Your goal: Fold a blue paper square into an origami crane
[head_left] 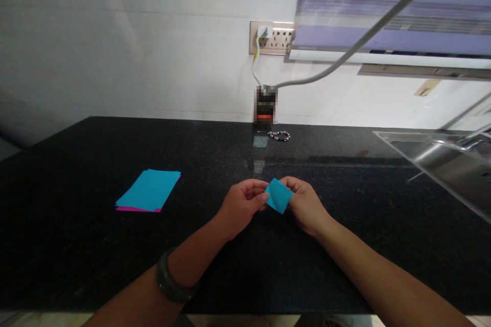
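A small folded square of blue paper (279,196) is held up between my hands, turned so a corner points down, with a crease across it. My left hand (245,203) pinches its left corner between thumb and fingers. At its right edge my right hand (306,204) grips the paper, its fingertips partly hidden behind it. Off to the left, a stack of blue sheets (150,189) lies flat, with the edge of a pink sheet (138,209) showing underneath.
The black countertop (215,158) runs back to a tiled wall. Near the wall stands a blurred device (265,104) with a beaded strap (280,136) and cables to a socket panel (271,38). A steel sink (452,163) is at the right.
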`<state>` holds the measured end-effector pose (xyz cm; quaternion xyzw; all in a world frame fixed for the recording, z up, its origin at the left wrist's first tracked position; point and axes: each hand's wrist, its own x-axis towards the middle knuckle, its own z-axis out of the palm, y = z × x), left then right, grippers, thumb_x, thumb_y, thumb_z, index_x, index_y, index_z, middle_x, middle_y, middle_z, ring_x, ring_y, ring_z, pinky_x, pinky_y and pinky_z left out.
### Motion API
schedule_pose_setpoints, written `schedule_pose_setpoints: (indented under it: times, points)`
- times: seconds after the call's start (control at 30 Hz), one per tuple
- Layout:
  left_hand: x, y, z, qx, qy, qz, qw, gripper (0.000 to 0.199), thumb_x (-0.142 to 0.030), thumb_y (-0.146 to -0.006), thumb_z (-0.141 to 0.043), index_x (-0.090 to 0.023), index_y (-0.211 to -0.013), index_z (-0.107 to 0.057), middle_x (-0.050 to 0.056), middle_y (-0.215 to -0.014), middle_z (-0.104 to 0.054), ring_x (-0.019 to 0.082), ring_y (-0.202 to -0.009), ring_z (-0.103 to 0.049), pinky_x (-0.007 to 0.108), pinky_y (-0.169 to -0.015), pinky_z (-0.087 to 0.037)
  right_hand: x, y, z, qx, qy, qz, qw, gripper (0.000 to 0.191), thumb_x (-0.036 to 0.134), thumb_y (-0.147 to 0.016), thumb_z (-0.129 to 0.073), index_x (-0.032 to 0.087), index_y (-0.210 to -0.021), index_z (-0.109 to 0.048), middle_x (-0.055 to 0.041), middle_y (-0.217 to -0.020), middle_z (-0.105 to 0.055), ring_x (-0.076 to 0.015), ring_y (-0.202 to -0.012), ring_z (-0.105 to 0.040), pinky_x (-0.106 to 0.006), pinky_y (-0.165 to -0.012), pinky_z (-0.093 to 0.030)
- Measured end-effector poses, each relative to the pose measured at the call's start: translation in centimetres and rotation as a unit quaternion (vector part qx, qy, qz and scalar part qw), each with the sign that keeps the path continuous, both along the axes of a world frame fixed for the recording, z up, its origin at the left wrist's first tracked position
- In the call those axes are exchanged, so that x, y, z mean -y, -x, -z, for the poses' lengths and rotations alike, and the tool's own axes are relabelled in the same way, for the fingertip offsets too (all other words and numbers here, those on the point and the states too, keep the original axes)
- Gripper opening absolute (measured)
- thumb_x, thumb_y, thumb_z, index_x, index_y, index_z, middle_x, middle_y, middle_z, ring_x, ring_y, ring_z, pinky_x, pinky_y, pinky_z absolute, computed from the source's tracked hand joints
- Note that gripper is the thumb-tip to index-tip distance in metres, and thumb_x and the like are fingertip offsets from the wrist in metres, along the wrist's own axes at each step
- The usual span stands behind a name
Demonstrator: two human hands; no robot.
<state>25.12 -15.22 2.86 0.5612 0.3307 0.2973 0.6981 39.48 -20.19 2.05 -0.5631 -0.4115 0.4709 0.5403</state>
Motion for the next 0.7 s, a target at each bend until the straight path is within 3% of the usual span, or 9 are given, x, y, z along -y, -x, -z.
schedule_pose_setpoints:
  times: [0.23,0.53,0.7]
  points:
    - [-0.19,0.12,0.13,0.028,0.040,-0.003,0.999,0.026,-0.029,-0.071,-0.060,-0.011,-0.090,-0.061,0.006,-0.080,-0.065,0.014,-0.069,-0.059,0.029,-0.066,-0.048,-0.20,-0.16,-0.37,0.023,-0.033,-0.047,0.998,0.008,0.021,-0.066,-0.061,0.016,-0.068,-0.055,0.0032,-0.058,-0.054,-0.0078,-0.050,-0.047,-0.022,-0.051,-0.040]
    - [-0.18,0.02,0.23,0.068,0.045,0.002,0.997,0.019,-0.027,-0.069,-0.063,-0.012,-0.082,-0.062,0.002,-0.070,-0.062,0.013,-0.068,-0.058,0.031,-0.071,-0.047,0.00,-0.16,-0.30,0.037,-0.050,-0.009,0.998,0.006,0.020,-0.069,-0.057,0.016,-0.065,-0.055,0.0038,-0.053,-0.051,-0.0073,-0.046,-0.044,-0.021,-0.048,-0.038]
    - [-0.17,0.05,0.04,0.058,0.055,-0.005,0.997,0.018,-0.028,-0.069,-0.063,-0.012,-0.078,-0.062,0.002,-0.068,-0.062,0.013,-0.065,-0.057,0.031,-0.067,-0.048,0.06,-0.34,0.28,0.111,-0.108,-0.013,0.988,0.007,0.018,-0.071,-0.055,0.018,-0.078,-0.056,0.0009,-0.064,-0.056,-0.0095,-0.054,-0.049,-0.022,-0.050,-0.041]
